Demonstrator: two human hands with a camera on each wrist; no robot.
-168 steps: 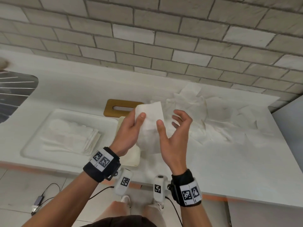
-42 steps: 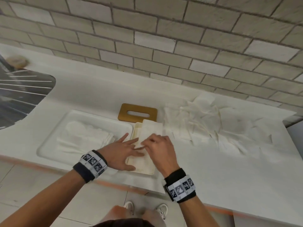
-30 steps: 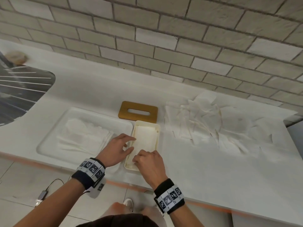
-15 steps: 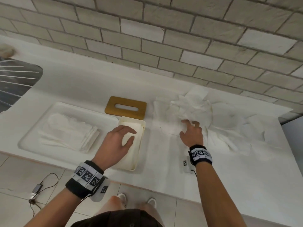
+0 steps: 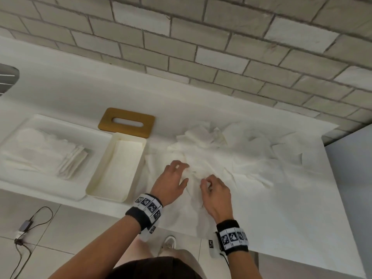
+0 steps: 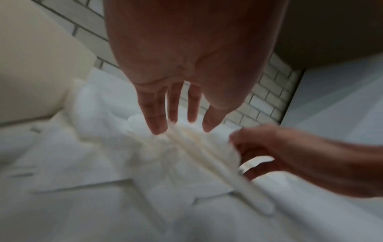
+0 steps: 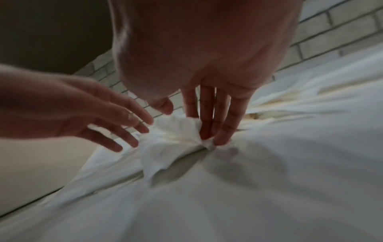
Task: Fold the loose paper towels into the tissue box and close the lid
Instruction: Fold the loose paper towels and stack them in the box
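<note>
White counter (image 5: 261,208) carries 1 heap of loose paper towels (image 5: 241,154), too overlapped to count, spread right of 1 open tissue box (image 5: 115,168). 1 tray (image 5: 66,190) with a folded stack sits left of the box. 1 tan slotted lid (image 5: 126,122) lies flat behind the box, off it. 2 hands work the heap's near edge. Right hand (image 5: 216,195) pinches a raised towel (image 7: 176,135) between thumb and fingers. Left hand (image 5: 171,183), fingers straight and spread, touches the same towel. Versus 0.5 s ago: left hand has left the box and joined the right.
</note>
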